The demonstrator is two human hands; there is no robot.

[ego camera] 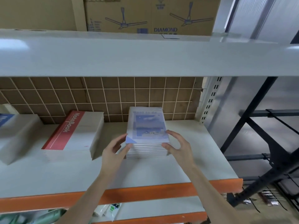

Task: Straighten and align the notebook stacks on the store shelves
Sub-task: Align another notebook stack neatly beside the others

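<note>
A stack of white notebooks with a blue picture on the top cover (146,126) stands on the grey shelf (145,172), right of centre. My left hand (114,151) touches the stack's near left corner with its fingers. At the near right corner my right hand (177,145) has its thumb on the stack's front edge and its fingers over the top cover. A wrapped stack with a red "NoteBook" band (72,133) lies to the left, turned at an angle. Another wrapped stack (14,136) sits at the far left edge.
A wire grid with cardboard behind it (100,96) backs the shelf. An upper shelf (129,55) overhangs and carries fan boxes (150,15). The shelf's front lip is orange (145,191). A slotted upright (210,97) and dark metal racking (267,151) stand at the right.
</note>
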